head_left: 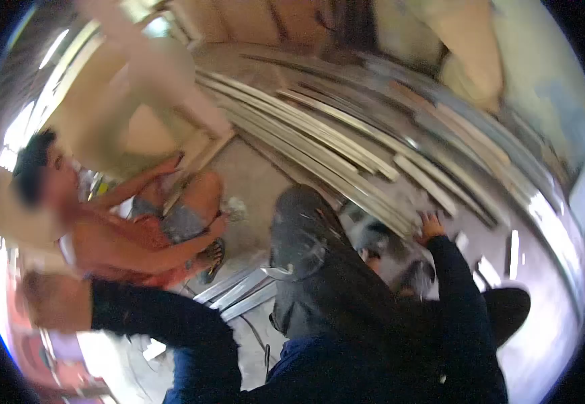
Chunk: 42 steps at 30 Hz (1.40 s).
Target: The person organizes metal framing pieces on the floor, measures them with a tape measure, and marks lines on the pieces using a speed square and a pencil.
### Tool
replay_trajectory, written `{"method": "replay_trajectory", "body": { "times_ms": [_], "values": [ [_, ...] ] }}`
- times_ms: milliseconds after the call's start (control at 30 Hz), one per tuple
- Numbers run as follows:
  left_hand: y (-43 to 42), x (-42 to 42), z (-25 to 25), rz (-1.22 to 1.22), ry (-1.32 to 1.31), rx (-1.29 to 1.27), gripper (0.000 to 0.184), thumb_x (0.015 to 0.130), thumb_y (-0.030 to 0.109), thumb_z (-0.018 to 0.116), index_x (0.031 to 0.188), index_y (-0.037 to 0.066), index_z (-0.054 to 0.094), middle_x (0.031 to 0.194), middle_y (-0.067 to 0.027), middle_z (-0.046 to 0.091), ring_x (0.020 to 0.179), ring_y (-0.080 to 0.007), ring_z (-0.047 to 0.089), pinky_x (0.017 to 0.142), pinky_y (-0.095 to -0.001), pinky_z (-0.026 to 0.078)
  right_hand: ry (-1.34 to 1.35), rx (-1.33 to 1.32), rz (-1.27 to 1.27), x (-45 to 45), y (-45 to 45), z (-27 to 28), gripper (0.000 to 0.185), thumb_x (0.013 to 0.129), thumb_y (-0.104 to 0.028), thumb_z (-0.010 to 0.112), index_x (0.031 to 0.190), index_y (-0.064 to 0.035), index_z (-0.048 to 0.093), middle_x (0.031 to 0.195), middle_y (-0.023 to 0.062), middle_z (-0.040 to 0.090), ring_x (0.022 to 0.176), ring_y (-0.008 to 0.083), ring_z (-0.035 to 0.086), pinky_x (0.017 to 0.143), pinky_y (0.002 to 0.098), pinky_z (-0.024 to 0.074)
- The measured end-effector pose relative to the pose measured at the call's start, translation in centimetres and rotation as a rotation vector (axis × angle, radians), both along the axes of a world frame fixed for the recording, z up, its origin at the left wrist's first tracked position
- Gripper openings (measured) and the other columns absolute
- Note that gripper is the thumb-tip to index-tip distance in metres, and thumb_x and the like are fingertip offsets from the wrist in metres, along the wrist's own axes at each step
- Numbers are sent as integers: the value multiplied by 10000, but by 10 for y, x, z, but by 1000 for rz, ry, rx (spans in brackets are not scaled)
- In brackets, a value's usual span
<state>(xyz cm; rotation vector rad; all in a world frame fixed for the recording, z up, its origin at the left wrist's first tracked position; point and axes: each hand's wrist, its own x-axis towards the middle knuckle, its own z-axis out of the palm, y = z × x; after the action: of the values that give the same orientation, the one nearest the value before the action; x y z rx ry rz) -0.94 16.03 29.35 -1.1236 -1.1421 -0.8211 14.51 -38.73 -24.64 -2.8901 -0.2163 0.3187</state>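
My right hand (431, 229) reaches down at the near end of long pale strips (346, 176) lying on the floor. Its fingers look spread, at or against the strip ends; I cannot tell whether they press on them. My left hand (57, 301) is out to the left, close to the co-worker's back. Motion smears it, so its fingers and anything in them cannot be made out. My bent knee (299, 229), in dark dusty trousers, stands between the two arms.
A co-worker (124, 236) sits on the floor at the left. More long strips and bars (467, 135) lie toward the back right. Shiny metal profiles (242, 293) lie beside my knee. Small pale offcuts (487, 271) are scattered at the right. A cable (260, 337) runs below the profiles.
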Motion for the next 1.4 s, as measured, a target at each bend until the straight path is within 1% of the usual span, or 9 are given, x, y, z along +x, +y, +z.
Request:
{"method": "replay_trajectory", "body": {
  "times_ms": [200,267,333,367,433,533,567,800,1400],
  "values": [
    [-90,24,-34,-2760,-1191,-298,240,926,352,452,881,158,585,953,2,591,922,-122,541,832,-350,450,172,-10,-193,6,11,38,747,755,-436,646,1356,-108,347,1287,202,432,1202,359,423,1002,466,337],
    [-203,50,-105,-2594,-1414,-468,226,925,337,468,953,139,574,989,-12,580,998,-130,509,850,-334,441,127,48,-217,4,13,34,713,781,-410,625,1364,-113,341,1285,202,446,1196,361,436,1003,479,332],
    [-277,61,-164,-2576,-353,-2010,650,743,13,693,1297,99,364,934,-63,562,814,-149,554,697,-281,468,143,100,-253,7,15,45,710,782,-409,622,1363,-111,342,1283,201,453,1192,362,441,1003,481,331],
    [-306,67,-196,-2531,-496,-2507,690,751,-26,668,1322,80,296,931,-95,543,793,-156,557,700,-289,469,150,158,-281,14,18,48,706,784,-408,619,1362,-110,344,1282,199,460,1187,364,446,1003,483,330],
    [-335,75,-283,-2142,-112,-2791,586,793,23,657,1275,75,327,948,-64,528,776,-139,555,710,-286,479,159,178,-315,23,23,35,740,765,-414,637,1375,-129,329,1296,179,453,1204,344,436,1022,480,314],
    [-339,72,-362,-692,-766,-3647,469,824,75,630,1234,92,404,868,-37,567,790,-135,547,697,-245,437,144,175,-320,28,23,19,748,752,-409,640,1374,-129,330,1297,178,458,1202,344,440,1015,483,321],
    [-333,74,-385,-281,-939,-3698,414,842,111,620,1210,89,429,855,-27,572,786,-128,549,690,-247,435,125,159,-295,32,26,12,722,759,-397,625,1359,-110,346,1283,198,469,1182,362,454,989,490,343],
    [-349,100,-378,-980,-551,-3301,444,849,173,635,1219,45,425,884,-35,579,816,-137,548,696,-282,451,102,201,-286,76,30,2,717,737,-342,646,1353,-116,357,1287,209,465,1184,367,452,1007,463,334],
    [-355,95,-411,-949,-556,-3303,500,865,249,631,1264,74,385,880,-51,563,753,-114,517,659,-251,412,49,-241,-547,158,-126,-27,705,762,-292,684,1368,-145,356,1416,154,345,1307,293,334,1031,439,332]
  ]
}}
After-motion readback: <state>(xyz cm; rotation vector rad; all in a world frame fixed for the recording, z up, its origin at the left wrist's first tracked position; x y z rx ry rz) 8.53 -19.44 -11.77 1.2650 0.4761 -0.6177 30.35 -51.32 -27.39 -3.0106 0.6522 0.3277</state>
